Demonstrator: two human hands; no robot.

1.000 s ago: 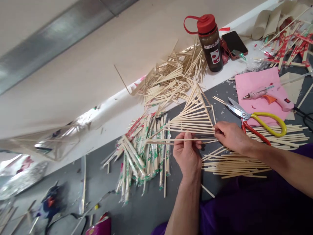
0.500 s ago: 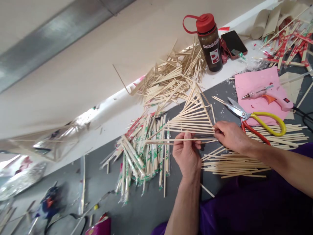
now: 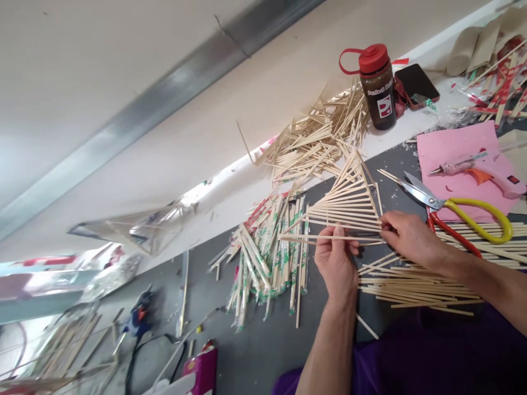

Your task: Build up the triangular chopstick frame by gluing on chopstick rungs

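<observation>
A fan-shaped frame of thin wooden sticks [image 3: 346,198] stands in front of me over the grey table. My left hand [image 3: 337,255] pinches the lowest stick near its middle, thumb on top and fingers behind. At the frame's right lower corner, my right hand [image 3: 401,233] has thumb and fingers closed on the stick ends. Loose bare sticks [image 3: 424,288] lie beneath and beside my right wrist. Left of the frame are chopsticks in clear and green wrappers [image 3: 263,258].
Scissors [image 3: 436,203] with red and yellow handles lie right of my right hand. A glue gun [image 3: 477,167] rests on pink paper [image 3: 461,137]. Behind are a stick pile [image 3: 317,137], a dark bottle [image 3: 376,90] and a phone [image 3: 418,85].
The view has shifted, so hands, frame and table items appear farther right and more shows at the left. Both hands keep their hold on the frame.
</observation>
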